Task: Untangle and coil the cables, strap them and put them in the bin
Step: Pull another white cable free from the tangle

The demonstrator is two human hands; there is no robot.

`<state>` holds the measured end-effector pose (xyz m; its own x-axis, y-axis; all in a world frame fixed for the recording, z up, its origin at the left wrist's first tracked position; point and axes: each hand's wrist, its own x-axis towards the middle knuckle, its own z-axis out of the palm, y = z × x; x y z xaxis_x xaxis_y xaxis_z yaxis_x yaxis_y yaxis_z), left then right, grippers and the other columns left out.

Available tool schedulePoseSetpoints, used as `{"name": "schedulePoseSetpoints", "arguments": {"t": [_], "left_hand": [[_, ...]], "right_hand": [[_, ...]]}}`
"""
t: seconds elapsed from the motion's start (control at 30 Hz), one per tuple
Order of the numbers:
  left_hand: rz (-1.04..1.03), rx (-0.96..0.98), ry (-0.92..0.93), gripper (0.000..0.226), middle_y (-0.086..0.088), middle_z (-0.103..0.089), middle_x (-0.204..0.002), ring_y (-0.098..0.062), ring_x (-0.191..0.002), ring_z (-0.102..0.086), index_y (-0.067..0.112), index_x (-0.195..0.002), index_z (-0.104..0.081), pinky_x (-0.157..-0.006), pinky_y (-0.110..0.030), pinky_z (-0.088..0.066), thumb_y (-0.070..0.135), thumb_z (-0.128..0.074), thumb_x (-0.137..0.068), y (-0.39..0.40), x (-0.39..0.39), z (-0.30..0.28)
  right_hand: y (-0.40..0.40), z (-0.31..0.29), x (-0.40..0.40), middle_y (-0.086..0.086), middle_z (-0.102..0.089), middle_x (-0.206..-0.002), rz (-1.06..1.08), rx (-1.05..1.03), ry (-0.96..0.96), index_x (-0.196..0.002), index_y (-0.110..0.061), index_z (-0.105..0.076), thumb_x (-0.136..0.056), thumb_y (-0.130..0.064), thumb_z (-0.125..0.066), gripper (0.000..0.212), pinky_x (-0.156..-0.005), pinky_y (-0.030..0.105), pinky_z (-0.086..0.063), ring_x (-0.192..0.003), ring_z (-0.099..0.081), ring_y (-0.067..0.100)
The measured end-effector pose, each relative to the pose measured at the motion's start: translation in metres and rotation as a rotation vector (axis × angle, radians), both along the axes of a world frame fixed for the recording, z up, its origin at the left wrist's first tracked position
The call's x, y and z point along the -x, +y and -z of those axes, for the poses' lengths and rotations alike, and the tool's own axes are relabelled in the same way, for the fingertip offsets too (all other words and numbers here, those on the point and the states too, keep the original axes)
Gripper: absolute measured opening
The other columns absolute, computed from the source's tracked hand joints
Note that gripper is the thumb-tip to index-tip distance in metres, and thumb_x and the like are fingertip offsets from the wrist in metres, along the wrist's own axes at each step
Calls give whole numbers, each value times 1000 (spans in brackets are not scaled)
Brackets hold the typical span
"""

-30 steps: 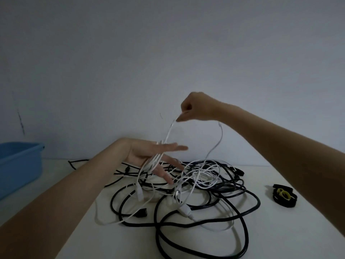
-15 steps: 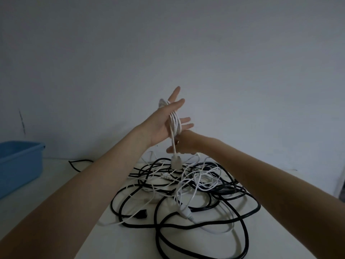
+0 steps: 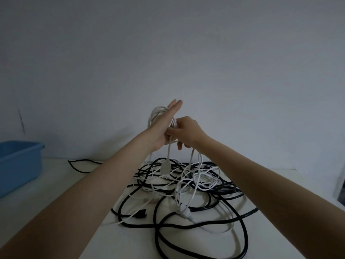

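White cable [image 3: 158, 114] was wound in loops round the raised left hand [image 3: 164, 126], whose fingers were held straight; a strand was pinched by the right hand [image 3: 184, 131] above the tangled black cables [image 3: 205, 195] on the bench [image 3: 280, 230].

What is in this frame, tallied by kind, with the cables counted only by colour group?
Hands: 2, left hand and right hand
Cable colour groups: 2, white cable and black cables; strands too tangled to count
Blue bin: 1
Table: 1
Total: 6
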<state>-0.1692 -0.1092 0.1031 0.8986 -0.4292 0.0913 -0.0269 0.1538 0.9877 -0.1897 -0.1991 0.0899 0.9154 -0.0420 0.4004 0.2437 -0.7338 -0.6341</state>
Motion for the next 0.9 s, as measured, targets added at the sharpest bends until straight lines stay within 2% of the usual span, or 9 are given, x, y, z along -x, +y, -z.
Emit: {"name": "schedulePoseSetpoints", "arguments": {"t": [0.07,0.13,0.33,0.47,0.53,0.63,0.7,0.8,0.9], "left_hand": [[-38,-6,1,43,-7,-57,-104,-16,-78,-59,18,-115,-53,-62,-27,-49,51,-55,-88,-1,0,1],[-60,10,-12,41,-2,-57,-90,-14,-76,-58,15,-111,-63,-68,-29,-49,49,-56,-88,4,-5,-2],[43,158,169,42,-9,-56,-79,-19,-64,-55,9,-93,-66,-50,-22,-53,45,-45,-94,23,-29,-16],[201,34,83,39,-13,-62,-95,-22,-88,-62,10,-106,-61,-74,-33,-52,44,-49,-91,33,-27,-16],[336,-83,-24,28,-7,-58,-88,-15,-82,-57,10,-95,-56,-77,-27,-47,37,-48,-92,36,-22,-11],[431,-146,-104,21,0,-54,-72,-7,-65,-52,12,-82,-54,-71,-21,-49,26,-46,-96,36,-14,-7],[460,-125,-128,14,-3,-62,-80,-9,-75,-62,9,-88,-59,-86,-23,-53,22,-54,-87,39,-11,-6],[201,-104,-252,21,-10,-70,-103,-19,-96,-68,3,-103,-64,-87,-25,-54,15,-60,-87,45,-16,-3],[-124,-23,-249,42,-10,-60,-119,-21,-105,-61,7,-117,-55,-91,-27,-50,31,-64,-85,47,-31,5]], "right_hand": [[2,2,1,2,-57,-56,16,1,7,-73,-7,-57,-87,-21,-58,20,-33,14,-32,-39,-53,12],[6,2,4,0,-57,-59,-37,-55,1,-70,-14,-55,-85,-18,-60,17,-34,16,-34,-43,-52,12],[22,-3,2,8,-61,-77,-21,143,-120,-84,-10,-55,-78,-18,-64,14,-52,26,-41,-57,-52,15],[18,1,-3,3,-53,-69,39,210,-202,-69,-15,-44,-80,-18,-60,20,-53,27,-35,-64,-50,22],[10,7,-2,8,-56,-71,75,208,-255,-80,-9,-50,-83,-16,-53,8,-55,29,-39,-66,-54,28],[7,17,0,18,-61,-83,124,208,-270,-104,-1,-52,-89,-18,-45,24,-64,37,-43,-75,-57,35],[1,19,-1,16,-59,-84,155,171,-275,-99,-1,-49,-94,-21,-43,21,-63,35,-41,-75,-54,32],[-22,12,-3,2,-46,-70,282,63,-278,-86,-7,-40,-97,-17,-41,15,-51,28,-30,-69,-45,24],[-35,6,-5,5,-42,-64,291,-90,-290,-71,-8,-37,-91,-10,-39,20,-54,34,-37,-66,-45,25]]}}
